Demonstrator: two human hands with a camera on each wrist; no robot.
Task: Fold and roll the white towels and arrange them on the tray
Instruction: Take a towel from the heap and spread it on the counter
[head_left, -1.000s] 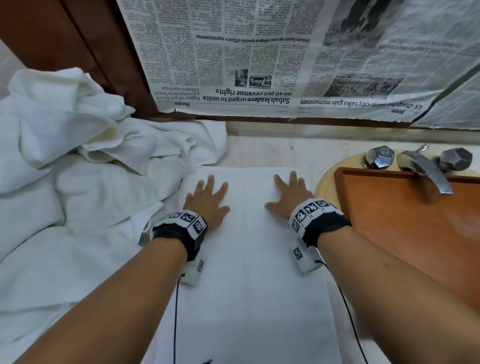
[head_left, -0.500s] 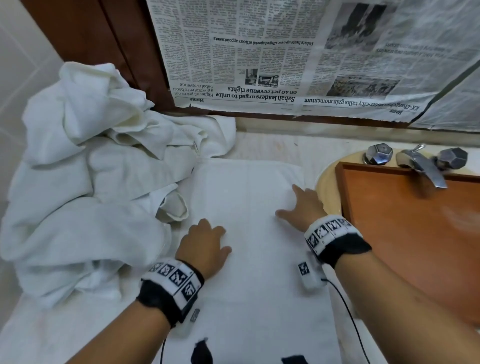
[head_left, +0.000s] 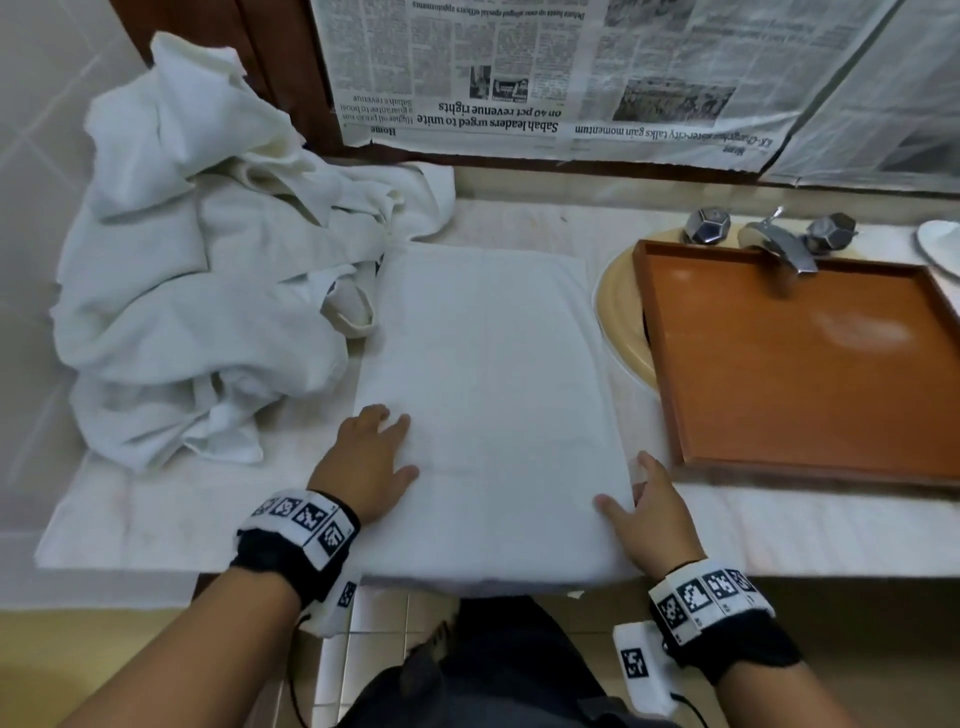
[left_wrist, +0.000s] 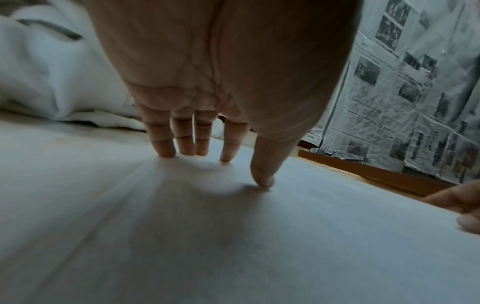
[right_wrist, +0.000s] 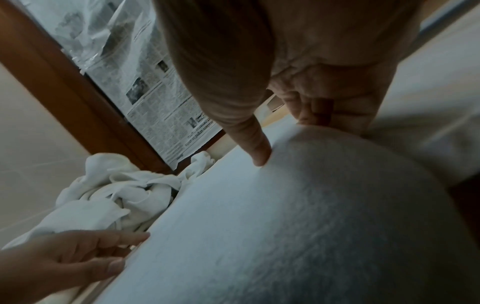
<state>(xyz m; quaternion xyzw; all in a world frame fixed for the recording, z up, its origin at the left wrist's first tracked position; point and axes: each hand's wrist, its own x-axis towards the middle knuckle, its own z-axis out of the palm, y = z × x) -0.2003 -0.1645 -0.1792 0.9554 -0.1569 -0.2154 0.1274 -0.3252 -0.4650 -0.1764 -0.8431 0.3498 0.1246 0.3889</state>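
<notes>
Towel (head_left: 493, 395) lies folded flat on the bench (head_left: 156, 514), one long white rectangle whose near end hangs just over the bench edge. Two hands rest on it. The left hand (head_left: 366, 465) lies near the towel's near-left corner, fingers straight and spread; in the left wrist view its fingertips (left_wrist: 166, 151) and thumb press down on the cloth and hold nothing. The right hand (head_left: 652, 512) is at the near-right edge: the thumb lies on top of the towel, and in the right wrist view the fingers (right_wrist: 314, 115) bend down over the edge, so this grip looks like a light pinch on the border, though how far under the fingers go cannot be told. One heap (head_left: 208, 291) of loose white towels sits at the far left of the bench, touching the folded one's far-left edge; the number of towels in it cannot be counted. One brown tray (head_left: 670, 364) sits to the right over a yellow basin (head_left: 615, 312), apart from the towel, with nothing on it. Behind the tray are one tap (head_left: 776, 247) and two faceted knobs. Newspaper (head_left: 519, 67) covers the wall upside down; one headline reads "Sabah leaders urged to unite", with "on 40 pct revenue rights" under it. Each wrist wears one black band with square black-and-white markers.
</notes>
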